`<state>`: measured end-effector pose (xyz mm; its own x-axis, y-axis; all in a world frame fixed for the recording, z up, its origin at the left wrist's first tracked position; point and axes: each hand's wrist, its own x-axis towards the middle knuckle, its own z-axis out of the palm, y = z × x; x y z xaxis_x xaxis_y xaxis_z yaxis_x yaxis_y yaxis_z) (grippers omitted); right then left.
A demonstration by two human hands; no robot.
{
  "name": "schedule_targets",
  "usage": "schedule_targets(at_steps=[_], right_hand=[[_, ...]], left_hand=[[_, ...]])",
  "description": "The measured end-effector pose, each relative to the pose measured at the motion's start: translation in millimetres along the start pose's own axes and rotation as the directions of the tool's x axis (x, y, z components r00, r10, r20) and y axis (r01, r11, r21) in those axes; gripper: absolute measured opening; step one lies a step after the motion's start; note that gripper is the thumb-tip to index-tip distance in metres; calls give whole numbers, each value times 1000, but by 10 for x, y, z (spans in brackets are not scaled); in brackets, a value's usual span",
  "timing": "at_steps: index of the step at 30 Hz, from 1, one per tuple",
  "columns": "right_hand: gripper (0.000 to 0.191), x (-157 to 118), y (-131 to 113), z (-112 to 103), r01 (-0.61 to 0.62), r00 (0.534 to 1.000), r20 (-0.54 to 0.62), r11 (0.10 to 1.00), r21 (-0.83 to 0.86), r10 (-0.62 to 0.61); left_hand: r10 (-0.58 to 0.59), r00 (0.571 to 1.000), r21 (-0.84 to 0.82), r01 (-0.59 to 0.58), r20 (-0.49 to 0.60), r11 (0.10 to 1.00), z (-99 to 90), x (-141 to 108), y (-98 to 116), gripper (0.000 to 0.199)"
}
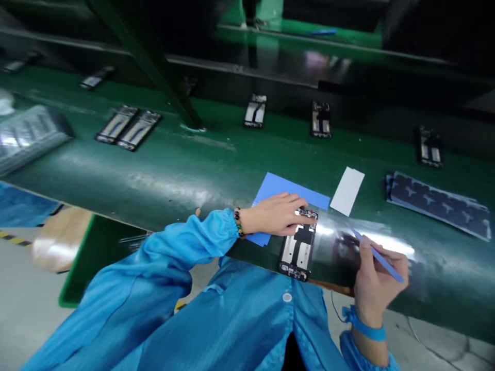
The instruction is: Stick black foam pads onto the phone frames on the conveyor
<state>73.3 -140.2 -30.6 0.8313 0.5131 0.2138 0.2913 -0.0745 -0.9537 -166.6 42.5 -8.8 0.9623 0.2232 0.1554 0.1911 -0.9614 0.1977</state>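
An opened phone [298, 247], its inner boards and silver panels showing, lies at the bench's near edge. My left hand [276, 212] is closed over its upper end, with the index finger stretched across the top; the thumb is partly hidden. Under this hand a blue sheet [286, 188] lies on the green bench. My right hand [381, 273] grips a blue spudger [381, 260] like a pen, its thin tip pointing up and left, to the right of the phone and apart from it. A clear film [328, 237] appears to lie on the bench between phone and right hand.
A white card [347, 190] and stacked dark sheets [439, 203] lie to the right. Farther back are several opened phones, one at right [430, 147]. A green post [154, 67] rises from the bench. A tray [31, 134] stands left; below is a green bin [100, 257].
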Motion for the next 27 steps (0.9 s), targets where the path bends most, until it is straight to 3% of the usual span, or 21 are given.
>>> schedule_targets(at_steps=[2, 5, 8, 11, 17, 23, 27], right_hand=[[49, 42, 61, -13, 21, 1000, -8, 998, -64, -21], [55, 46, 102, 11, 48, 999, 21, 997, -65, -47], [56, 51, 139, 38, 41, 996, 75, 999, 7, -42], [56, 89, 197, 51, 63, 993, 100, 997, 35, -66], [59, 144, 272, 77, 68, 989, 130, 995, 67, -76], [62, 154, 264, 94, 85, 984, 149, 994, 68, -95], [63, 249, 270, -32, 150, 974, 168, 988, 42, -155]], left_hand=[[11, 999, 37, -10, -41, 999, -2, -62, 142, 49], [12, 995, -17, -14, -102, 1000, 22, -279, 537, 48], [-49, 996, -75, 43, -76, 996, 146, -558, 959, 75], [-118, 992, -78, 114, -48, 990, 325, -743, 1193, 73], [-176, 975, -106, 162, -137, 981, 570, -753, 1202, 62], [-234, 956, -140, 210, -180, 968, 601, -715, 1175, 84], [-253, 952, -178, 223, -173, 959, 561, -714, 1165, 90]])
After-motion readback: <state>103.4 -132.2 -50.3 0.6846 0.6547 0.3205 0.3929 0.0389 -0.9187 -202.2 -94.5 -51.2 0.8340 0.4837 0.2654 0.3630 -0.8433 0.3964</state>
